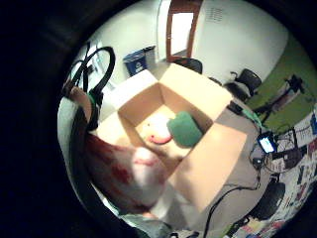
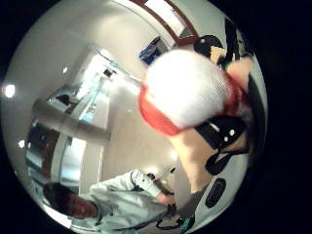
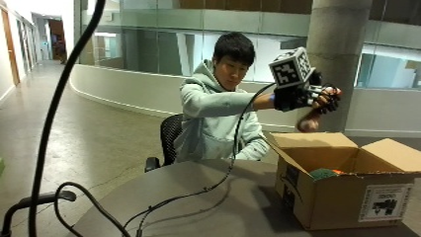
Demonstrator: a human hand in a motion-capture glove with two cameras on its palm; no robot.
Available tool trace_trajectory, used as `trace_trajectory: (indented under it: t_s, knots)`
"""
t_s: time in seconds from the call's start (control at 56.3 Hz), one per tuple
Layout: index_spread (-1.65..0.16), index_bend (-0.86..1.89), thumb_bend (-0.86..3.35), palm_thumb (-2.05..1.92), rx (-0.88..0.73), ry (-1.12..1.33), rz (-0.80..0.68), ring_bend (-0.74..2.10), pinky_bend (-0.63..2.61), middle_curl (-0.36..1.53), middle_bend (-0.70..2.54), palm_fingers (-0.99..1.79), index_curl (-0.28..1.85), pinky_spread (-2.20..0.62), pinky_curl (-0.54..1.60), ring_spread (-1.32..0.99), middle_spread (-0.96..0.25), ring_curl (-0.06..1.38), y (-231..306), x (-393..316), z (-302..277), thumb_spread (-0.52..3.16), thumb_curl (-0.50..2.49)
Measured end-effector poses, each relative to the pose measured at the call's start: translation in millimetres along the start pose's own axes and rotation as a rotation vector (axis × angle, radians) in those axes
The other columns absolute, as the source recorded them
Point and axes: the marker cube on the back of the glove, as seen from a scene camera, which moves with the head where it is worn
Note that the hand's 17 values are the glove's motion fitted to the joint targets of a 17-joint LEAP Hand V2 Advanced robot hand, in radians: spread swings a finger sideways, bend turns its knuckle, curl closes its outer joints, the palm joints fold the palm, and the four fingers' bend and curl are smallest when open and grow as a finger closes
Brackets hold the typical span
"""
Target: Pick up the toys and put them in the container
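My gloved right hand [image 3: 308, 98] is raised above the open cardboard box [image 3: 342, 192] and grips a red and white soft toy [image 3: 308, 122] that hangs below the fingers. The same toy [image 1: 129, 173] fills the near side of the little finger side palm view, and its white and red body [image 2: 187, 90] sits close to the palm in the thumb side view. Straight below, the box [image 1: 213, 153] has its flaps spread. A green toy [image 1: 185, 129] and a pink and white toy [image 1: 158, 130] lie on its floor. From outside, the green toy [image 3: 322, 173] shows just over the rim.
The box stands at the right end of a grey round table [image 3: 197, 197]. Black cables [image 3: 197, 190] run across the table from the hand. The person sits behind the table on a black chair [image 3: 170, 136]. A concrete pillar [image 3: 339, 49] rises behind the box.
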Motion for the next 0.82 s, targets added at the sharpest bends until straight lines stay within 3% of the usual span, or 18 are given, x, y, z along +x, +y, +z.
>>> trace_trajectory:
  t_s: [0.071,0.106,0.124,0.177,0.319,0.816]
  knots:
    - [-0.30,0.13,0.17,0.45,-0.169,0.029,0.088,0.94,0.87,0.64,0.60,0.74,0.43,-0.43,0.45,-0.34,-0.25,0.51,-9.9,23.3,22.6,1.52,0.23]
    - [-0.29,0.14,0.12,0.37,-0.236,0.043,0.105,0.72,0.90,0.60,0.43,-0.03,0.46,-0.35,0.50,-0.30,-0.22,0.50,-11.5,33.9,31.3,1.48,0.21]
    - [-0.28,0.17,0.10,0.35,-0.254,0.047,0.104,0.70,0.93,0.61,0.41,-0.16,0.49,-0.33,0.55,-0.28,-0.20,0.53,-11.1,36.4,34.7,1.45,0.21]
    - [-0.26,0.10,0.03,0.27,-0.261,0.052,0.092,0.45,0.84,0.52,0.24,-0.42,0.41,-0.23,0.46,-0.20,-0.13,0.41,-8.9,39.4,40.1,1.37,0.20]
    - [-0.23,0.08,-0.03,0.18,-0.252,0.041,0.073,0.22,0.72,0.41,0.10,-0.36,0.33,-0.11,0.37,-0.10,-0.04,0.28,-1.9,44.6,33.8,1.24,0.21]
    - [-0.25,0.18,-0.02,0.07,-0.128,0.118,0.055,0.13,0.54,0.25,0.11,-0.23,0.30,-0.02,0.32,-0.04,-0.01,0.22,74.7,85.2,-78.8,1.14,0.26]
